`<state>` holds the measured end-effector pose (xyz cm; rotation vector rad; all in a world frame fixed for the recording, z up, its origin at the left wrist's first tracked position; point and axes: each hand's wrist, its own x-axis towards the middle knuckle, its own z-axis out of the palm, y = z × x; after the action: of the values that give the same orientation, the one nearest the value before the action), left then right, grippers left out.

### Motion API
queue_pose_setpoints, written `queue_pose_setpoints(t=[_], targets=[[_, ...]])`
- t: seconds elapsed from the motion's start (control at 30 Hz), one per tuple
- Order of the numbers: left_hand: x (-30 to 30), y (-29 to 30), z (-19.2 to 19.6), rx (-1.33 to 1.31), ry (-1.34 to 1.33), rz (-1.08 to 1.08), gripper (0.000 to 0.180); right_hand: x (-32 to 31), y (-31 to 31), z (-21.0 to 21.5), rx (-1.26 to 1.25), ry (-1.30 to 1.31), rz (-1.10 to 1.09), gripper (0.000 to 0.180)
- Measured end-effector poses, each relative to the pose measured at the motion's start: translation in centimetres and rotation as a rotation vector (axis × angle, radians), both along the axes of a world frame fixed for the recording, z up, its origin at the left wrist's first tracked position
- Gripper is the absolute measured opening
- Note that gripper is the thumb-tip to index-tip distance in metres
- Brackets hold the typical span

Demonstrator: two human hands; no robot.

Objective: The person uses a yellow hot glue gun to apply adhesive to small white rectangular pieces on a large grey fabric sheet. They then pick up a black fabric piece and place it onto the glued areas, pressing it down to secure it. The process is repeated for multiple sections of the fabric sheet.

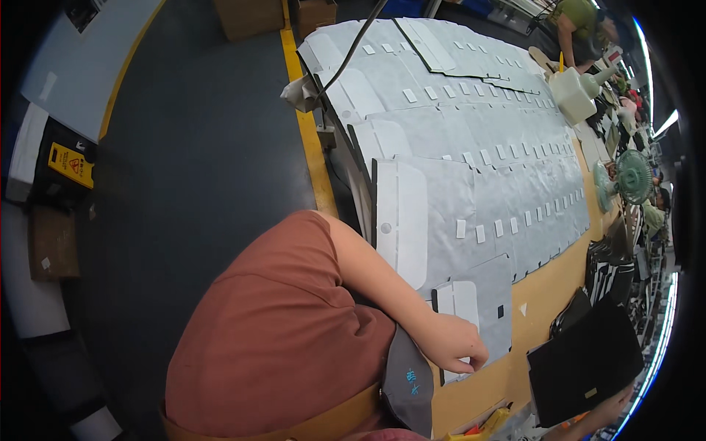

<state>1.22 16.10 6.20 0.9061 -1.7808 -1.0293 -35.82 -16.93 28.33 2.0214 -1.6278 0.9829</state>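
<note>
My left hand [454, 345] rests at the near edge of the closest grey sheet [489, 294], by its white strip [463, 301]. Its fingers are curled together with the tips down; what they pinch, if anything, is hidden. At the lower right, my right hand [616, 404] grips the lower edge of a flat black rectangular piece [585, 360] bearing a small gold-coloured plate. That piece is tilted, its fingers partly behind it. Beyond, overlapping grey sheets [507, 184] with white strips and rows of small white tabs cover the table.
A tan tabletop [548, 264] shows along the right. Black pieces [610, 264] are stacked there, near a green fan [632, 176] and a white squeeze bottle [575, 95]. A person [577, 29] works at the far right. Left lies dark floor [213, 132] with a yellow line [309, 147].
</note>
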Motion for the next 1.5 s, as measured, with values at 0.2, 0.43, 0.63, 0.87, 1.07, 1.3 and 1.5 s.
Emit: queue_pose_setpoints(t=[0.2,0.43,0.63,0.87,1.07,1.3,1.5], targets=[[-0.4,-0.8,0.1,0.176,0.297,-0.081,0.028,8.9,10.6,0.5,-0.028,-0.102,-0.061,0.048],[2.9,-0.1,2.6,0.34,0.418,-0.018,0.036,22.4,20.7,-6.8,-0.417,0.221,0.625,0.009],[4.9,2.0,0.8,0.266,0.327,0.004,0.041,25.5,27.0,-11.0,-0.162,0.185,1.032,0.006],[6.2,6.2,2.6,0.316,0.197,0.175,0.062,26.3,30.6,-12.0,0.003,0.103,1.178,0.01],[6.7,8.1,-2.3,0.588,0.211,0.329,0.076,26.0,29.8,-11.7,-0.116,0.044,1.049,0.011],[8.2,10.6,-0.7,1.211,0.465,0.519,0.08,22.4,24.0,-8.2,-0.226,-0.361,0.681,0.013],[6.9,9.8,0.0,1.117,0.375,0.748,0.07,16.5,23.2,-5.9,-0.192,-0.639,0.54,0.025]])
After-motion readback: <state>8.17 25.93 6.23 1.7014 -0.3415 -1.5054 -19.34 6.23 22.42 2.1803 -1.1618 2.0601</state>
